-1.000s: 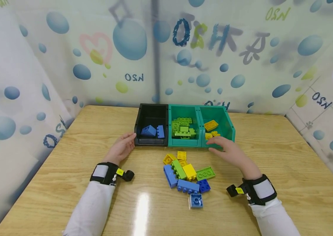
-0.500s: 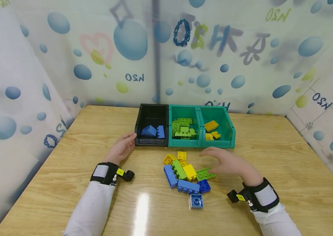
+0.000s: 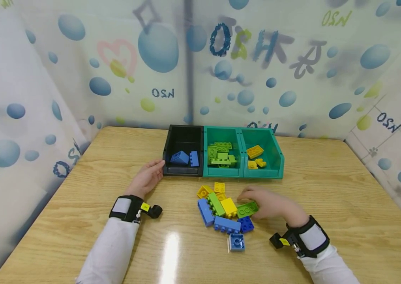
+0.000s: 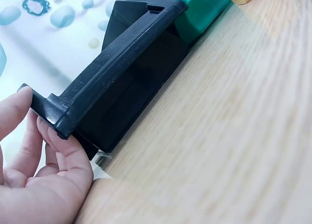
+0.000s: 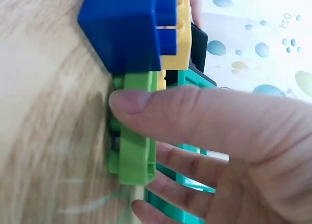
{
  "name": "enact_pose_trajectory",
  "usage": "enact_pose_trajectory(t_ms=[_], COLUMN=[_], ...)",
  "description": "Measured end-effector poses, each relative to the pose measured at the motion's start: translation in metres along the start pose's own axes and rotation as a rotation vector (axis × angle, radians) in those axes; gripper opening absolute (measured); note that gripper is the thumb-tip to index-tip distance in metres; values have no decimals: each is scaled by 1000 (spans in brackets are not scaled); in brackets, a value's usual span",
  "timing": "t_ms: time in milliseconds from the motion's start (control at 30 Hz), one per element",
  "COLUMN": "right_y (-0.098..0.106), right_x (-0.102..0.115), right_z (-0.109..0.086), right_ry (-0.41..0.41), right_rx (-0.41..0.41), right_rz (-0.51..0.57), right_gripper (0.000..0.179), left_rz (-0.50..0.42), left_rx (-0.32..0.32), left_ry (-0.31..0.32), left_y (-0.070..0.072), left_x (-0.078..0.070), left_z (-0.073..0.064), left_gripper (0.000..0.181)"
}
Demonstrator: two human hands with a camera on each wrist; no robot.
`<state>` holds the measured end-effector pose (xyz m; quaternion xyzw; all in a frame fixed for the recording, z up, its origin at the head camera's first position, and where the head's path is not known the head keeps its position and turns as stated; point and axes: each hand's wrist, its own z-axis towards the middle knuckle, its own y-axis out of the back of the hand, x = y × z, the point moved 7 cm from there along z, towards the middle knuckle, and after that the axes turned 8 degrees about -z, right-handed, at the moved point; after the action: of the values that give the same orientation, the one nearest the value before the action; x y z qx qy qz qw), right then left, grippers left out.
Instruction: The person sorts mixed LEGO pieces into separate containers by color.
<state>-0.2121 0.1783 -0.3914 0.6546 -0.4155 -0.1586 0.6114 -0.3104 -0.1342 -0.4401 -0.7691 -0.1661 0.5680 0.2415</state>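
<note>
My right hand (image 3: 269, 204) pinches a flat green toy brick (image 3: 247, 209) at the right side of a loose brick pile. In the right wrist view the thumb presses one long side of the green brick (image 5: 136, 158), beside a dark blue brick (image 5: 122, 29); the fingers are partly hidden behind it. My left hand (image 3: 147, 178) holds the front left corner of the black bin (image 3: 182, 172). The left wrist view has the thumb on the rim of the black bin (image 4: 122, 53) and curled fingers below.
Blue bricks (image 3: 179, 157) lie in the black bin. Green ones (image 3: 222, 156) fill part of the middle teal bin (image 3: 223, 172), yellow ones (image 3: 255, 151) the right teal bin (image 3: 275, 173). Yellow, green and blue bricks are piled in front. A printed curtain (image 3: 278, 51) hangs behind the table (image 3: 79, 197).
My right hand has come down from the front of the right teal bin to the pile and taken hold of the flat green brick. The left hand stays at the black bin.
</note>
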Motion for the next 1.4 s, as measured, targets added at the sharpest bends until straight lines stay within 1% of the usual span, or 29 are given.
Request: enact_pose_trajectory(t_ms=[233,400,533,700,900,1100,1233,1400], right_y=[-2,-4,-6,-5,-2,1,4,7], right_x=[0,-1,-3,-4,-4,-4,-3,-4], right_z=[4,6,8,9,8,7,6,4], right_ry=[-3,-10,-38,-79,-61,-44,-34,-45], right_rx=[-13,-17,-9,1,-29,-50,-71,-91], right_rz=[-6,4,12,31,8,3,-10,-6], right_gripper=[46,39,33,32,32,33,33,32], left_rz=[-12,-23,-21,-14,-3,-6,-4,-3], left_rx=[12,17,18,22,14,27,23,17], left_ry=[0,-2,-2,-1,2,-1,-3,2], left_y=[-2,-3,-3,-3,-3,-3,-2,-1], left_x=[0,0,0,-1,-1,-2,-1,1], left_z=[1,2,3,2,3,3,2,3], left_gripper=[28,31,31,30,28,30,30,31])
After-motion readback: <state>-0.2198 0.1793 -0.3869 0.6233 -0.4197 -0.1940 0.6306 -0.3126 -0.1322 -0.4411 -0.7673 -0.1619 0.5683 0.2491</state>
